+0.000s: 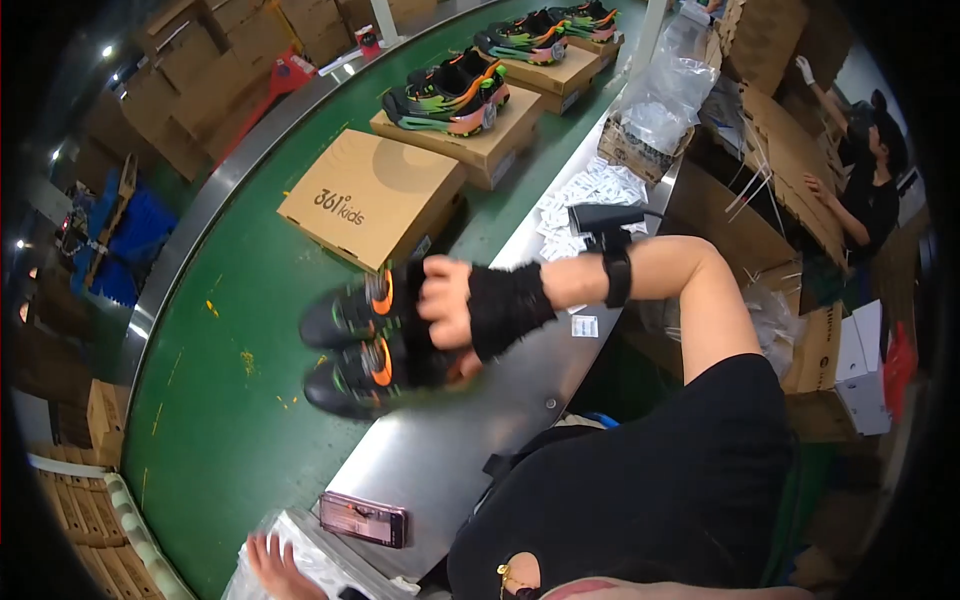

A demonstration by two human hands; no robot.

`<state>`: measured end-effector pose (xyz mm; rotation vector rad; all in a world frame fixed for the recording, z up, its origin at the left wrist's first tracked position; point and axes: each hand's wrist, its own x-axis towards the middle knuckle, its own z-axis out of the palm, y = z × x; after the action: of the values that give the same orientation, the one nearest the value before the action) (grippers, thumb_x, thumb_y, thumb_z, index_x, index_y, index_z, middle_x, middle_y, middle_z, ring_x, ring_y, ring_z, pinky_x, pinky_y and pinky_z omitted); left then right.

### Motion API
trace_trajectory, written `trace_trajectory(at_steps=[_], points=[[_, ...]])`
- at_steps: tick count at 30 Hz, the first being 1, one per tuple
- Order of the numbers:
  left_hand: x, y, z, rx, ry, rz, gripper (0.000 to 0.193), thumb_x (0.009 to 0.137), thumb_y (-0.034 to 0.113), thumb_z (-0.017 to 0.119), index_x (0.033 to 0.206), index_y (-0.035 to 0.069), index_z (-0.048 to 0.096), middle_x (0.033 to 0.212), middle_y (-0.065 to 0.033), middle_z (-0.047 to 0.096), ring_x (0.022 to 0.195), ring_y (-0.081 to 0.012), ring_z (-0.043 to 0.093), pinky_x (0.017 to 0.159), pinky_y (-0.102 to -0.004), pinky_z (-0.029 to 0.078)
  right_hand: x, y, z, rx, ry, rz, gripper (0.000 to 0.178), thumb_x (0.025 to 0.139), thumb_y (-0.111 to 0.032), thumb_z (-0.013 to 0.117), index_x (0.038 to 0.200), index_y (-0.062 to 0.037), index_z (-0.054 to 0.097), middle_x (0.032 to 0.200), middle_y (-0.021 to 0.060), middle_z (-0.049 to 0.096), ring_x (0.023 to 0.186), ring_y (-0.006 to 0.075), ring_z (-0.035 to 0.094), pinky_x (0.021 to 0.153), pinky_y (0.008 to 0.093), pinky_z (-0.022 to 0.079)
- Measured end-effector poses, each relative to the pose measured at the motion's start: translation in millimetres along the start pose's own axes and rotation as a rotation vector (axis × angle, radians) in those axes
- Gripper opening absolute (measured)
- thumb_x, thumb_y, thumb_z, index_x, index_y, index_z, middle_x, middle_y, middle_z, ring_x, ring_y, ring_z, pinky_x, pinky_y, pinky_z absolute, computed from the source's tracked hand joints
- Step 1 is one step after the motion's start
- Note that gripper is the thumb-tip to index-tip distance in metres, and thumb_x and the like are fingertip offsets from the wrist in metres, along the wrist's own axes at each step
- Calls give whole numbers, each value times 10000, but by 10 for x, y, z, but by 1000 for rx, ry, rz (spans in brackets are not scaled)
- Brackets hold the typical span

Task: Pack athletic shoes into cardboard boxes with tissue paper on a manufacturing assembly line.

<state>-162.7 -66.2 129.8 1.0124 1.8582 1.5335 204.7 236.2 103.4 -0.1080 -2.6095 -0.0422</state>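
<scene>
Fingers (438,300) of the right hand (450,310) are curled tight around a pair of black shoes with orange and green marks (355,350). The hand wears a black wrist wrap (505,305) and a black band (617,275) further up the arm. The two shoes are held side by side, in the air, just over the near edge of the green belt (230,400), where it meets the shiny metal table (450,440).

Down at the near edge of the table, the left hand (272,565) rests on a crinkly clear plastic bag (310,560). Its fingers are spread flat and hold nothing. A pink phone (362,518) lies on the table just beside the bag.

Further along the belt sits a shut brown cardboard shoe box (370,195). Past it are more brown boxes with bright shoes on top (450,95). Small white paper packets (590,195) lie piled at the far end of the table. Another person in black (870,190) works with flat cardboard at the far right.
</scene>
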Motion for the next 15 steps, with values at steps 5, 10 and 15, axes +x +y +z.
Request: trace_trajectory(at_steps=[5,10,15], points=[[584,298,1545,582,-467,306,438,766,124,593,1155,-30,463,1248,-200,408,1142,-293,418,917,-360,355,-114,-515,151,245,-327,-142,405,467,-484,682,660,-147,567,712,45,572,733,242,533,740,422,309],[725,22,2411,551,-851,360,453,795,278,578,1117,-29,492,1068,-243,519,1008,-341,507,863,-356,389,482,-103,358,465,-102,-122,282,688,-317,599,818,-73,548,769,121,564,666,279,583,605,423,429],[571,224,2709,591,-1099,181,434,789,340,595,1027,-21,556,755,-140,621,716,-194,604,654,-313,455,884,763,854,113,-123,513,314,723,-328,575,958,-120,578,1069,222,488,971,377,498,750,624,372]])
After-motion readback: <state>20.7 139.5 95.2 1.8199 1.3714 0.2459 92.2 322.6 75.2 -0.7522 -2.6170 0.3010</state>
